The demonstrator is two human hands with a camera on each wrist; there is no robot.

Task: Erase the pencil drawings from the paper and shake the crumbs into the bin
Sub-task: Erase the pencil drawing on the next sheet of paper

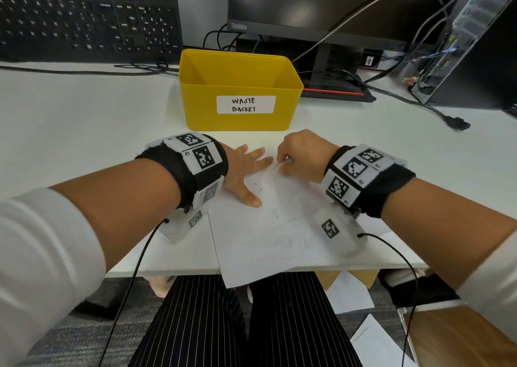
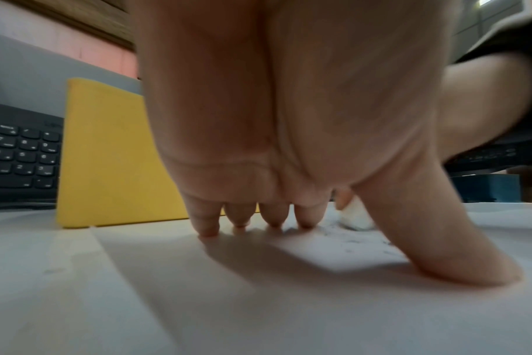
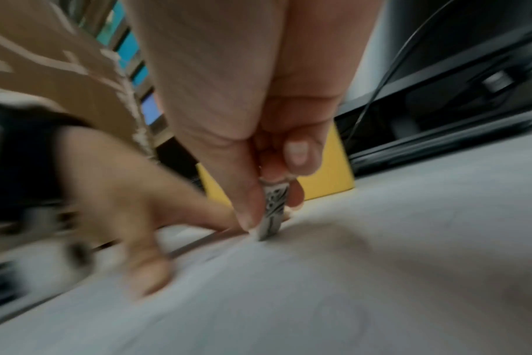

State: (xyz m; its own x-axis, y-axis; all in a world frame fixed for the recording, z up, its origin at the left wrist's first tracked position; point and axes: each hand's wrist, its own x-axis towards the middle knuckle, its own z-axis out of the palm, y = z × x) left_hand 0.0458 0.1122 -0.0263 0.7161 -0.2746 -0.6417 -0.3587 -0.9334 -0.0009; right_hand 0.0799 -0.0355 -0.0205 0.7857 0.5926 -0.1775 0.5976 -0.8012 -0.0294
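- Rubbing is the step I judge to be in hand; my right hand (image 1: 300, 154) pinches the eraser (image 3: 272, 211) between thumb and fingers, its lower edge set on the paper (image 1: 265, 243) near the sheet's far edge
- Bracing the sheet falls to my left hand (image 1: 246, 176); it lies spread wide, fingers straight, fingertips (image 2: 208, 230) and thumb pressed flat, holding nothing; its fingers sit just beside the eraser
- Paper position: it lies askew on the white desk (image 1: 84, 115), its near corner hanging over the desk's front edge above my lap
- Dark eraser crumbs (image 1: 261, 189) lie scattered between my two hands; a faint pencil scribble (image 1: 288, 245) and some thin lines are still on the near half, so I judge the erasing well short of done
- Bin: the yellow bin (image 1: 240, 92), labelled waste basket, stands just beyond both hands, open-topped; I see nothing in the part of its inside that shows
- Next move, as I judge it: keep the left hand pressing so the sheet does not wrinkle or slide off the edge; bring the eraser toward the near scribble, with the right wrist clear of that patch; only then lift the sheet level, so the crumbs stay on it, and tip it over the bin
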